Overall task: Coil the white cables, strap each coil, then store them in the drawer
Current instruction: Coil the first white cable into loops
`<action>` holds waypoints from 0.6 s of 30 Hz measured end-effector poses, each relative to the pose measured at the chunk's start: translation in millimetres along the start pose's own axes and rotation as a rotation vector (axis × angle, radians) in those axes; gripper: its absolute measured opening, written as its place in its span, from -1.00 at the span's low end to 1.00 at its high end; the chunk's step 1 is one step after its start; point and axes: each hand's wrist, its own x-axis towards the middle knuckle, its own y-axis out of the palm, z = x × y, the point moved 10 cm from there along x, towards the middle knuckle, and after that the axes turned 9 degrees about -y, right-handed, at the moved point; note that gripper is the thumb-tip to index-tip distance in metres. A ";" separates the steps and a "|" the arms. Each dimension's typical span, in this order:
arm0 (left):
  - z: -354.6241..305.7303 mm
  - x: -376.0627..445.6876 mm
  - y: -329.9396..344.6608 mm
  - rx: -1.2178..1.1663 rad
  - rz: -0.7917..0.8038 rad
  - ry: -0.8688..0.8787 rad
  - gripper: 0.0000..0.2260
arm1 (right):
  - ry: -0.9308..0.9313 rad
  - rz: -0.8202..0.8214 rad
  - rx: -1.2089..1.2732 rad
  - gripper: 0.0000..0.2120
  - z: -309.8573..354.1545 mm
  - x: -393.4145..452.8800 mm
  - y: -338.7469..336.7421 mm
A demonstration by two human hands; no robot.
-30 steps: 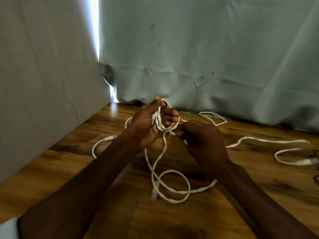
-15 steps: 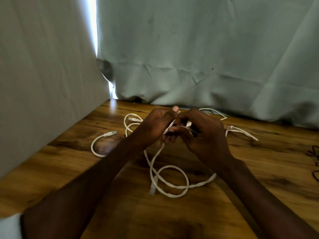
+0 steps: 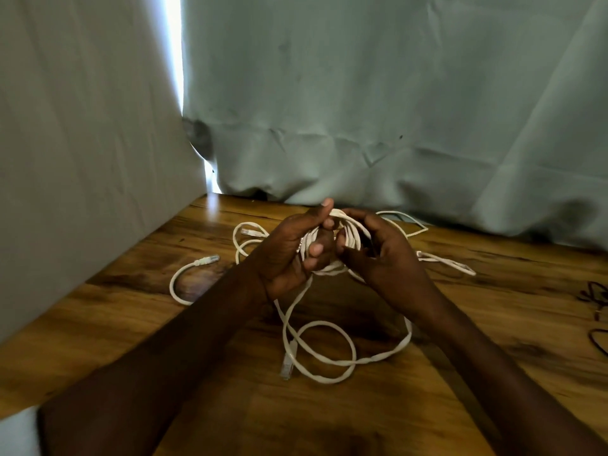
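A small coil of white cable (image 3: 350, 233) is held up between both hands above the wooden table (image 3: 460, 373). My left hand (image 3: 289, 255) grips the coil's left side, thumb up over its top. My right hand (image 3: 383, 251) curls around the coil's right side. From the coil the same cable drops onto the table in a loose loop (image 3: 329, 353) ending in a clear plug (image 3: 287, 365). Another white cable (image 3: 184, 274) with a plug lies at the left, and more white loops (image 3: 444, 261) lie behind my right hand.
A pale cloth (image 3: 362, 110) hangs along the table's back edge, and a pale panel (image 3: 82, 143) closes off the left side. Thin dark wires (image 3: 597, 301) lie at the table's right edge. No drawer is in view.
My hands have come together around the coil and another turn of cable now lies on it. The slack at the far right has been drawn in toward my hands.
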 end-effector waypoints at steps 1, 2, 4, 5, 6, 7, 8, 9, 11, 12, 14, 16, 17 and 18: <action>-0.2 1.0 -1.2 0.003 -0.012 0.002 -0.70 | -0.013 0.002 -0.065 -0.54 0.6 0.1 1.4; -0.3 1.3 -0.5 0.011 -0.015 0.003 -0.70 | -0.029 -0.005 -0.088 -0.53 2.1 0.4 3.1; -0.4 2.2 3.7 0.047 -0.002 0.009 -0.70 | -0.033 -0.019 -0.005 -0.56 2.8 0.5 4.4; -1.5 2.5 6.1 0.082 0.004 0.014 -0.70 | -0.033 -0.011 0.042 -0.59 3.0 1.5 6.1; -2.4 2.6 8.2 0.118 0.005 0.015 -0.69 | -0.037 0.001 0.065 -0.60 3.9 2.0 7.9; -3.2 2.7 9.7 0.146 0.004 0.009 -0.67 | -0.042 0.015 0.049 -0.59 5.2 2.8 9.2; -2.8 2.3 11.2 0.162 0.003 -0.003 -0.65 | -0.044 0.037 0.017 -0.56 6.2 2.7 11.2; -1.7 1.9 12.3 0.170 0.004 -0.018 -0.63 | -0.044 0.060 -0.025 -0.51 6.7 2.4 12.8; -0.1 0.4 15.6 0.179 0.025 -0.046 -0.62 | -0.053 0.118 -0.103 -0.41 8.2 0.6 14.6; 0.4 0.4 17.2 0.175 0.045 -0.059 -0.63 | -0.055 0.146 -0.128 -0.37 8.9 -0.2 14.2; 2.4 -0.1 19.8 0.143 0.109 -0.099 -0.64 | -0.067 0.182 -0.141 -0.35 11.2 -0.4 11.5; 4.3 0.4 21.3 0.092 0.161 -0.122 -0.66 | -0.104 0.213 -0.136 -0.41 17.5 0.3 12.4; 4.0 1.0 19.4 0.063 0.157 -0.117 -0.67 | -0.123 0.223 -0.133 -0.48 20.9 -0.2 13.9; 1.4 1.7 14.8 0.024 0.133 -0.104 -0.67 | -0.122 0.223 -0.122 -0.56 19.9 -0.6 14.1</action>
